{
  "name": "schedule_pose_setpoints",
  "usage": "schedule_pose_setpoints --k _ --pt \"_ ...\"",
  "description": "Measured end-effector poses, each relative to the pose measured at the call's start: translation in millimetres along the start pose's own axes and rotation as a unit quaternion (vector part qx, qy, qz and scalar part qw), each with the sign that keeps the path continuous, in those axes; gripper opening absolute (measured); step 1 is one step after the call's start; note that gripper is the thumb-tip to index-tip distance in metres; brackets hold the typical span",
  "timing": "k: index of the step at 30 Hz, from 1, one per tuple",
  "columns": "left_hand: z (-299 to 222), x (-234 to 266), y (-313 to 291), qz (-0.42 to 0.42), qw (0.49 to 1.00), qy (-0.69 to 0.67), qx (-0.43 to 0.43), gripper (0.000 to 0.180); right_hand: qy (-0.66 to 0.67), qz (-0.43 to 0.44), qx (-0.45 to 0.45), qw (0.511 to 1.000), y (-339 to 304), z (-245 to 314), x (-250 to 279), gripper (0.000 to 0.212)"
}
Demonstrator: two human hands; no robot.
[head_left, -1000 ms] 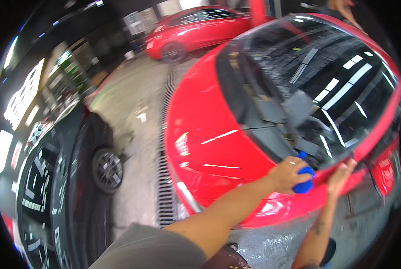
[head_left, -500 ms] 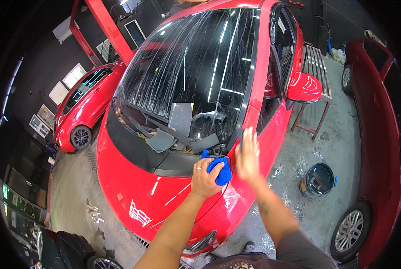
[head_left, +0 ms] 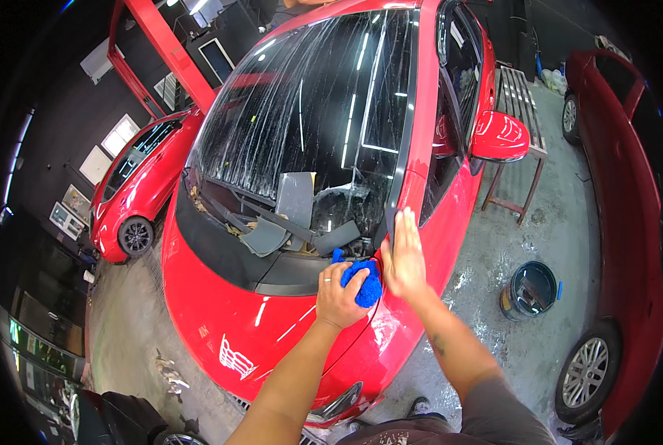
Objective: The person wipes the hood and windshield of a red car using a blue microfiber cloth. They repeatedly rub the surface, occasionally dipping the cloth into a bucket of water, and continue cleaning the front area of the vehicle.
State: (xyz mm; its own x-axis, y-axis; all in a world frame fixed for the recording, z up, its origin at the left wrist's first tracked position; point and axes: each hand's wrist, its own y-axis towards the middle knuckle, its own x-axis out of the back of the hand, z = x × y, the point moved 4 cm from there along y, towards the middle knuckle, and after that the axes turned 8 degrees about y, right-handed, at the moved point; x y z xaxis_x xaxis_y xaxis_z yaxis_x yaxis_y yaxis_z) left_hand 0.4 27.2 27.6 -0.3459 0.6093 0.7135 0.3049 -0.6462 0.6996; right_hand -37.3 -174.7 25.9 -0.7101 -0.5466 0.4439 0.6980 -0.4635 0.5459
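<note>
The red car [head_left: 220,326] stands in front of me, its windshield [head_left: 309,96] streaked with whitish runs. On the hood, close to the lower right corner of the glass, my left hand [head_left: 339,300] is closed round a bunched blue cloth [head_left: 363,288]. Just to its right, my right hand [head_left: 406,259] lies along the red panel beside the windshield, fingers straight and together. A thin dark flat pad [head_left: 391,220] shows along the inner edge of those fingers; the palm hides the rest of it.
Grey pieces [head_left: 265,236] lie at the base of the windshield. A red side mirror [head_left: 500,136] juts out to the right, near a slatted metal bench [head_left: 520,111]. On the wet floor stands a dark bucket [head_left: 530,291]. Red cars flank both sides.
My right hand, blurred earlier, is sharper and has shifted slightly along the panel with the dark pad. My left hand keeps its place on the cloth. The whole view has tilted a little.
</note>
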Motion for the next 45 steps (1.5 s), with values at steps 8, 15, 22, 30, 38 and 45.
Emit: schedule_pose_setpoints --k 8,15,22,30,38,45 --pt "2.4 -1.0 -3.5 0.01 1.0 -0.007 0.005 0.081 0.01 0.027 0.005 1.0 14.0 -11.2 8.7 0.08" --pt "-4.9 -10.6 -1.3 0.003 1.0 -0.005 -0.001 0.084 0.008 0.009 -0.01 1.0 66.9 -45.7 37.0 0.083" --pt "0.6 -4.7 -2.2 -0.004 1.0 -0.007 0.002 0.087 -0.016 0.056 -0.005 0.998 63.8 -51.9 42.1 0.086" --pt "-0.8 -6.9 -4.0 0.0 1.0 -0.014 -0.002 0.084 0.013 0.023 -0.036 0.999 75.5 -36.3 34.8 0.083" --pt "-6.5 -4.1 9.3 0.004 1.0 -0.03 -0.005 0.081 0.003 -0.007 -0.017 1.0 49.4 -81.0 31.2 0.085" --pt "-0.7 -20.0 -7.3 0.03 0.999 -0.017 -0.02 0.082 -0.041 -0.002 -0.074 0.996 -119.7 -32.9 -24.2 0.081"
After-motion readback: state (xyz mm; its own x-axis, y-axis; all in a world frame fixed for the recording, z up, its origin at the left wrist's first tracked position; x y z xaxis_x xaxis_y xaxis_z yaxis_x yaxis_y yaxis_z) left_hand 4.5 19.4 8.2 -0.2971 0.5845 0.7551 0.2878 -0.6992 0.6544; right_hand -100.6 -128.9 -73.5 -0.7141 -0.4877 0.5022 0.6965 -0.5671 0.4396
